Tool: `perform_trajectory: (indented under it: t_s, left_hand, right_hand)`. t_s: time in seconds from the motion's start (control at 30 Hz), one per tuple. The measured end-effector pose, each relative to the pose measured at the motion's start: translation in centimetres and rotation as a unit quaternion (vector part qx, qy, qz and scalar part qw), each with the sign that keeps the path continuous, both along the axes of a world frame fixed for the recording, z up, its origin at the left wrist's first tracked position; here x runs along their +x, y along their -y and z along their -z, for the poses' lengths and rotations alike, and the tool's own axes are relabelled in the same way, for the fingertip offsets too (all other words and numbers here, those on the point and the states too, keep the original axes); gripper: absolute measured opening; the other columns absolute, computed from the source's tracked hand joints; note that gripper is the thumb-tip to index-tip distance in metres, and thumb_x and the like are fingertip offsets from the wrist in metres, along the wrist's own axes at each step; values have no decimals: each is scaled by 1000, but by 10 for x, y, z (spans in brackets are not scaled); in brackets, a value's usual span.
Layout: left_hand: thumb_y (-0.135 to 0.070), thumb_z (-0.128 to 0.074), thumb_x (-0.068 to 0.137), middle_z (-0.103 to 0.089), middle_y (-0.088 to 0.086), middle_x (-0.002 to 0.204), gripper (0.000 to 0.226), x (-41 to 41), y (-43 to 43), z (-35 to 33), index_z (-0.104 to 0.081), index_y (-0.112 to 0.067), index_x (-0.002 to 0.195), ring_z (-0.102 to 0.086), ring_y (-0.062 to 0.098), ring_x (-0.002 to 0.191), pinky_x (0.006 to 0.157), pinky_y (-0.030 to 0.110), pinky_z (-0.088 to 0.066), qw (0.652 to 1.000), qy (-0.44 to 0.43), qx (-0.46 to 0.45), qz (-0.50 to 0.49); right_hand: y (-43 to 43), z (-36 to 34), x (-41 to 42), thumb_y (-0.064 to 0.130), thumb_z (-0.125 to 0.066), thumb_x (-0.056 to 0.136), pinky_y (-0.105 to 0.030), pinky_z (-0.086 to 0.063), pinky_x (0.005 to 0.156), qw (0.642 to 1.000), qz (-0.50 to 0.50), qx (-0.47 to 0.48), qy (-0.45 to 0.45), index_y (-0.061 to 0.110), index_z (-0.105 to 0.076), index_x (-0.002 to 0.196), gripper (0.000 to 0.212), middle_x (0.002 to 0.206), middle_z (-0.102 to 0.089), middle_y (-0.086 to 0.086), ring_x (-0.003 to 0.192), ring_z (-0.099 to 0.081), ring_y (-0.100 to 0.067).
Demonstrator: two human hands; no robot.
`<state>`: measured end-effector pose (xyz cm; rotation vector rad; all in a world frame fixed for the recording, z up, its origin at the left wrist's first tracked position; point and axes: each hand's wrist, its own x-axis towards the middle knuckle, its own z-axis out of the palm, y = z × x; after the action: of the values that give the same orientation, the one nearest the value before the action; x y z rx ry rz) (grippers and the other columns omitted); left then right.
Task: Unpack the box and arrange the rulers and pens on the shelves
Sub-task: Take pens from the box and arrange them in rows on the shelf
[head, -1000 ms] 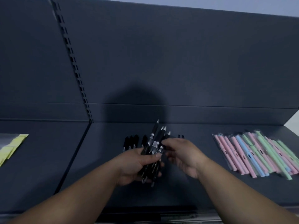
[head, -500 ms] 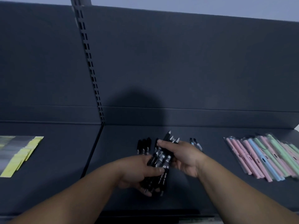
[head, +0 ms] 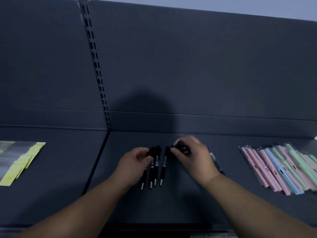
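Note:
Several black pens (head: 153, 170) with silver tips lie side by side on the dark shelf (head: 171, 206), tips toward me. My left hand (head: 133, 163) rests over their left side, thumb and fingers pinching the pens' back ends. My right hand (head: 193, 156) grips a bunch of black pens (head: 182, 149) by their caps, just right of the laid row. More black pens (head: 216, 163) peek out beyond my right wrist.
Wrapped pastel pens (head: 281, 167) in pink, blue and green lie on the right of the shelf. Yellow and grey rulers (head: 17, 160) lie on the left bay. A slotted upright (head: 96, 66) divides the two bays.
The bundle held in both hands came down to the shelf. Several pens now lie in a row, and my right hand has moved the remaining bunch to the right.

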<state>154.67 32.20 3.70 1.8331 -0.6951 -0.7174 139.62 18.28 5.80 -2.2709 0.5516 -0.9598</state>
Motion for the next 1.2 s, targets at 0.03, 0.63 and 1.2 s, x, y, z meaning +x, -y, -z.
perform_trajectory:
  t_s: [0.03,0.63,1.2]
  left_hand:
    - [-27,-66,87,-65,-5,117,29,-1,1,3,-63,-28,116,-61,8,107,97,32,-50,1000,6,3,-1]
    - [-36,-65,87,-24,-3,155,67,-14,12,8,-34,-26,145,-29,10,139,112,19,-22,980,167,82,75]
    - [-61,-72,68,11,-9,158,104,-35,10,22,-13,-35,150,15,16,145,119,31,-2,926,304,144,173]
  right_hand:
    - [0,12,-3,20,-75,81,-7,-40,83,999,-22,-32,-16,20,-67,91,12,93,-59,9,87,-56,-3]
    - [9,16,-42,3,-54,73,-20,-16,119,914,-185,17,-361,48,-26,146,90,156,-15,25,145,-12,2]
    - [8,18,-21,32,-72,81,-6,-38,60,949,91,99,-284,26,-63,111,31,83,-61,11,76,-56,-6]
